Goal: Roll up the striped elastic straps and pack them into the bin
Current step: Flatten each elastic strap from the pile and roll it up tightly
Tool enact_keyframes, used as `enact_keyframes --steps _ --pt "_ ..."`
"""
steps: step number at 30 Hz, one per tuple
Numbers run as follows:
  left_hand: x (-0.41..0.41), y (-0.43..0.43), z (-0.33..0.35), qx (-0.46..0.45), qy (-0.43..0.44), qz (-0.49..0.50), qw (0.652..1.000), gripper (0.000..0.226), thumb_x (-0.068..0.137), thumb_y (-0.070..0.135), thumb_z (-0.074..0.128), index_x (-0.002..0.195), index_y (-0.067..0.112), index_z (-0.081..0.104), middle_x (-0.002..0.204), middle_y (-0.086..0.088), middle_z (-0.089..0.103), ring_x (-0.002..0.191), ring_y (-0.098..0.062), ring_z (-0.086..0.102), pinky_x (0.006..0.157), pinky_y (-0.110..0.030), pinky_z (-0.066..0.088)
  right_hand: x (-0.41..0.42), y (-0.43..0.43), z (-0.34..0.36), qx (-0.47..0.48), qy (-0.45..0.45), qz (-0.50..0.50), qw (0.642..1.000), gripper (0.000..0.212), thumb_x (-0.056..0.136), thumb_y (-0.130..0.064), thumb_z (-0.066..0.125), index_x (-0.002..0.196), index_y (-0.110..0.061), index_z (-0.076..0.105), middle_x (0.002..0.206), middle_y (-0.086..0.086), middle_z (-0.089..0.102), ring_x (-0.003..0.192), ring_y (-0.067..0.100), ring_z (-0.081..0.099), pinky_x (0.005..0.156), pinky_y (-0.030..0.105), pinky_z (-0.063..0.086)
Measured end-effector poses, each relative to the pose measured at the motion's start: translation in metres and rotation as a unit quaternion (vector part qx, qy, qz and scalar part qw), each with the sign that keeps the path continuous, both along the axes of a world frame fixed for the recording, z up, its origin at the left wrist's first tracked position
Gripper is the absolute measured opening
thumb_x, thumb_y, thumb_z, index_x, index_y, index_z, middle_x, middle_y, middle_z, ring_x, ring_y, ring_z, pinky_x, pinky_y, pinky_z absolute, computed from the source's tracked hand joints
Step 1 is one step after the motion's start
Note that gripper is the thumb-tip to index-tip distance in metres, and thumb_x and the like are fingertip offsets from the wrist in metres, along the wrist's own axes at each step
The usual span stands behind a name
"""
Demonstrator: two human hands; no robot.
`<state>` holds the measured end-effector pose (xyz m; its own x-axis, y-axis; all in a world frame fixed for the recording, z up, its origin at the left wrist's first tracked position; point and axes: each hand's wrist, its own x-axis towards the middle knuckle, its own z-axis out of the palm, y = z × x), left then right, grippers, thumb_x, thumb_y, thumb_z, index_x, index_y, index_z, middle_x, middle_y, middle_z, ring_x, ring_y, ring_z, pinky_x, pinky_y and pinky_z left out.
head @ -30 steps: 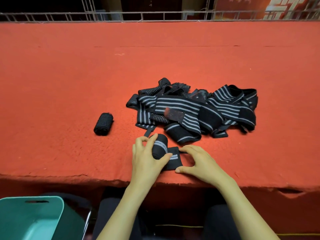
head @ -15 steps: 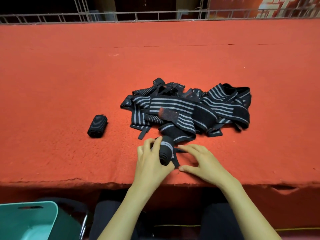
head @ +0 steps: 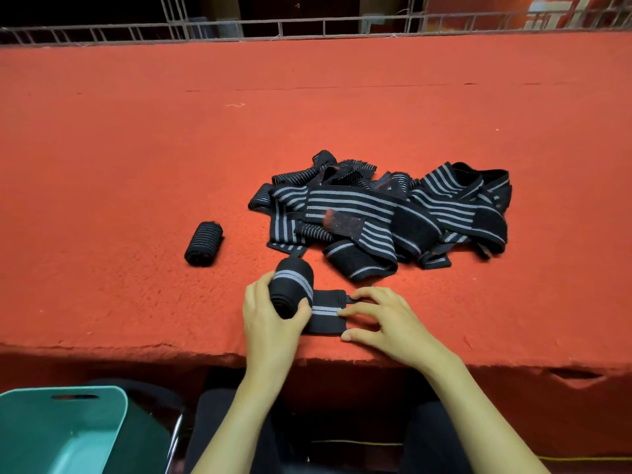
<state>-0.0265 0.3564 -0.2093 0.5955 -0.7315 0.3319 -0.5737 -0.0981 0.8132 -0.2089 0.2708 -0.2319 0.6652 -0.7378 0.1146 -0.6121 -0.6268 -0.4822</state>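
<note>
A half-rolled black strap with grey stripes [head: 293, 282] lies near the table's front edge. My left hand [head: 272, 319] grips the rolled part, thumb against its open end. The strap's flat tail [head: 325, 313] stretches to the right, and my right hand [head: 383, 319] presses its end down with spread fingers. A tangled pile of loose striped straps [head: 383, 213] sits just behind. One finished roll [head: 204, 243] lies alone to the left. The teal bin [head: 65, 429] stands below the table at the lower left.
The red felt table [head: 171, 148] reaches far back to a metal railing [head: 307, 27]. Its front edge [head: 136, 348] runs just under my hands. My dark-clothed legs show below the table, beside the bin.
The roll was tight against my right hand half a second ago; now a flat tail lies out between both hands. The camera view has shifted slightly.
</note>
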Motion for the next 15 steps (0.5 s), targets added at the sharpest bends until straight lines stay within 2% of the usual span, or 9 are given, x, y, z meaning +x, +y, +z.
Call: enact_keyframes --steps 3,5,7,9,12,15 --pt "-0.009 -0.003 -0.007 -0.026 -0.106 -0.056 0.992 0.056 0.07 0.013 0.078 0.119 0.012 0.053 0.117 0.0 0.052 0.108 -0.015 0.042 0.094 -0.014 0.027 -0.002 0.002 -0.002 0.005 -0.004 0.004 1.0 0.063 0.071 -0.076 0.041 0.121 -0.044 0.061 0.131 -0.018 0.045 0.125 0.003 0.033 0.106 0.025 0.022" --pt "-0.013 -0.005 -0.011 -0.023 -0.16 -0.107 0.981 0.057 0.069 0.015 0.08 0.121 0.013 0.055 0.123 -0.002 0.053 0.111 -0.013 0.038 0.096 -0.015 0.027 -0.004 0.002 -0.001 0.017 -0.01 0.011 1.0 0.053 0.076 -0.068 0.053 0.123 -0.044 0.059 0.133 -0.018 0.045 0.126 0.003 0.033 0.106 0.024 0.02" --pt "-0.013 -0.008 -0.013 -0.015 -0.185 -0.145 0.972 0.059 0.07 0.021 0.08 0.124 0.018 0.055 0.129 0.002 0.05 0.114 -0.007 0.033 0.098 -0.017 0.029 -0.007 -0.001 0.0 0.038 -0.022 0.012 0.999 0.043 0.082 -0.052 0.065 0.123 -0.042 0.06 0.136 -0.016 0.045 0.129 0.003 0.033 0.109 0.026 0.021" --pt "-0.012 -0.009 -0.012 -0.008 -0.191 -0.186 0.964 0.059 0.072 0.035 0.075 0.126 0.025 0.053 0.132 0.009 0.045 0.115 -0.003 0.028 0.1 -0.012 0.025 -0.012 -0.003 0.001 0.071 -0.038 0.007 0.997 0.04 0.083 -0.043 0.069 0.122 -0.037 0.062 0.136 -0.016 0.046 0.129 0.003 0.034 0.112 0.027 0.022" --pt "-0.016 -0.008 -0.006 -0.01 -0.166 -0.231 0.959 0.051 0.077 0.056 0.059 0.122 0.031 0.058 0.13 0.019 0.046 0.114 -0.002 0.033 0.1 -0.005 0.019 -0.017 -0.003 0.003 0.09 -0.076 -0.007 0.993 0.037 0.083 -0.033 0.072 0.119 -0.029 0.065 0.13 -0.014 0.052 0.125 0.002 0.042 0.11 0.024 0.029" --pt "-0.02 -0.011 0.001 -0.014 -0.072 -0.246 0.967 0.037 0.089 0.048 0.044 0.111 0.028 0.067 0.12 0.022 0.056 0.114 0.006 0.041 0.098 -0.005 0.024 -0.02 -0.004 0.007 0.081 -0.11 -0.021 0.99 0.03 0.084 -0.022 0.071 0.114 -0.025 0.067 0.12 -0.013 0.058 0.116 -0.001 0.05 0.104 0.015 0.033"
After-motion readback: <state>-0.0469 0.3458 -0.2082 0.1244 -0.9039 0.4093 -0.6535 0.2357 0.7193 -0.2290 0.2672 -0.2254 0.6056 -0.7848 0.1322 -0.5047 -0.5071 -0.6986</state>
